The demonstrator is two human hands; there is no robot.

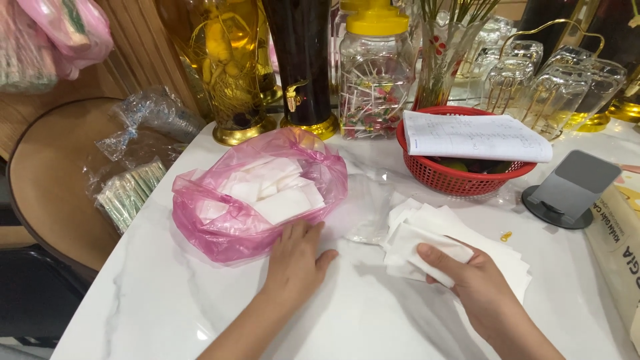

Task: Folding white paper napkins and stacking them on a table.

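A pink plastic bag [257,200] lies open on the white marble table [347,313], holding folded white napkins [277,193]. The left hand [297,257] rests flat, fingers spread, against the bag's near edge — gripping nothing. Right of the bag, the right hand [477,280] pinches a loose stack of white napkins [433,240]. Beyond that, a red basket [460,175] — contents mostly hidden under a lined notepad [473,137].
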